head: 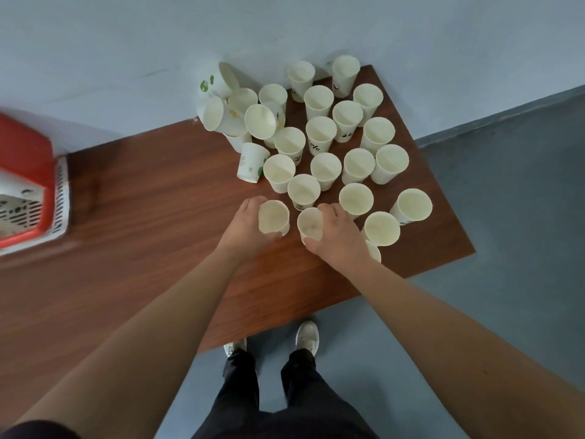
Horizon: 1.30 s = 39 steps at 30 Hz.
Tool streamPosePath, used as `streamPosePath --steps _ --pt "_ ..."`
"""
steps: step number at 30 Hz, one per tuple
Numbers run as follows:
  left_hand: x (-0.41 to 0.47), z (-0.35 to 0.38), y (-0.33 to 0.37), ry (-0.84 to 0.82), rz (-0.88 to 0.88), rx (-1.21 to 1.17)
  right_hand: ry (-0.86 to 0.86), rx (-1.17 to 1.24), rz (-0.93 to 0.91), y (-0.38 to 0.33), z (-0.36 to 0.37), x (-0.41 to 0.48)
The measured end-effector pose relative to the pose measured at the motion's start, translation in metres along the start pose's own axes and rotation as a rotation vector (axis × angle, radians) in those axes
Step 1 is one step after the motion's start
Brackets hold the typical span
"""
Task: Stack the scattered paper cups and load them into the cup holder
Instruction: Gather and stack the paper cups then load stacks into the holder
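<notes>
Head view: a brown wood-grain bench (158, 201) carries everything. Well off to the left of the left hand sits a red and white slotted plastic basket (34, 172). It is blurred, so I cannot tell whether it is the cup holder. Beyond both hands stands a crowd of upright cream paper cups (326, 167), and beyond the left hand a heap of toppled cups (221, 117) leans against the wall.

The left hand (247, 226) curls round one cream paper cup (273, 217). The right hand (340, 236) curls round a second cup (311, 224) just beside the first. The step looks like nesting one into the other.

Three things could go wrong, as I judge it:
- A hard squeeze would buckle the thin paper walls and jam the nest.
- The right wrist lies over a half-hidden cup (374, 252) and close to others, so an outward sweep could knock them off the bench edge.
- A jolt could spill the leaning heap.
</notes>
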<state>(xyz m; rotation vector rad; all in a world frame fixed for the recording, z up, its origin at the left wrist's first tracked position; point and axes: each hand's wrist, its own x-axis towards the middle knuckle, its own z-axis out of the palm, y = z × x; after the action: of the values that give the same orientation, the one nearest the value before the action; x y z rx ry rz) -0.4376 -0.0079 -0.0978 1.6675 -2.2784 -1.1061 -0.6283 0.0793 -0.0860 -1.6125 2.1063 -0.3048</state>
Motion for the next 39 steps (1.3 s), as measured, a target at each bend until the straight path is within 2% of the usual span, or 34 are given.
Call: streamPosePath --steps 6,14,21,25,28,32,39 --pt "-0.048 -0.067 -0.04 0.189 -0.1 -0.095 -0.071 0.068 -0.106 -0.065 -0.013 0.003" --pt "-0.131 -0.188 -0.131 0.448 -0.325 -0.132 -0.092 0.115 -0.3 -0.207 -0.012 0.024" --pt "-0.191 -0.284 -0.232 0.719 -0.441 -0.214 -0.108 0.135 -0.399 -0.341 0.028 0.036" --pt "-0.197 -0.328 -0.292 0.803 -0.505 -0.282 -0.129 0.141 -0.404 -0.409 0.067 0.04" --pt "-0.182 -0.351 -0.329 0.819 -0.505 -0.321 -0.128 0.137 -0.403 -0.452 0.095 0.048" --pt "-0.152 -0.362 -0.366 0.737 -0.459 -0.291 -0.132 0.145 -0.376 -0.493 0.127 0.063" --pt "-0.114 -0.349 -0.411 0.613 -0.426 -0.139 -0.155 0.151 -0.316 -0.521 0.164 0.083"
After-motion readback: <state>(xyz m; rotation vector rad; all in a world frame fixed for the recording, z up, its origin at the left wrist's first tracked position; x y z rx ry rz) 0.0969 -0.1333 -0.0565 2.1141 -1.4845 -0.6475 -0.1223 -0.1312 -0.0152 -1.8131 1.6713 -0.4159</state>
